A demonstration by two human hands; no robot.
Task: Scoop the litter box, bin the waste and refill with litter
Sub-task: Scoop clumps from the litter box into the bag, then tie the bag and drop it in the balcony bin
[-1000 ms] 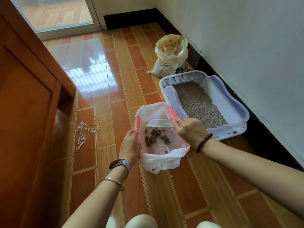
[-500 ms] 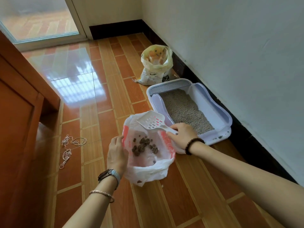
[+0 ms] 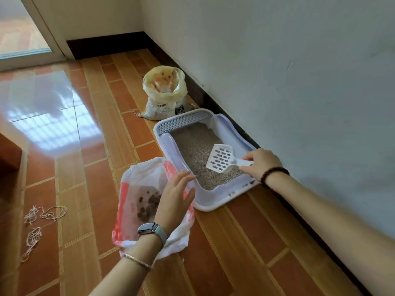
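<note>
The right hand [image 3: 261, 164] grips the scoop [image 3: 220, 158] just left of its fingers, over the litter [image 3: 192, 146] in the box [image 3: 205, 201]. The left hand [image 3: 175, 197] hovers with its fingers straight and empty above the bag [image 3: 132, 184]. Unheld, the bag may slump and spill waste [image 3: 149, 205].

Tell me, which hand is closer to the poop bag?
Left. The left hand is over the plastic bag; the right hand is away over the litter box, holding the scoop.
</note>
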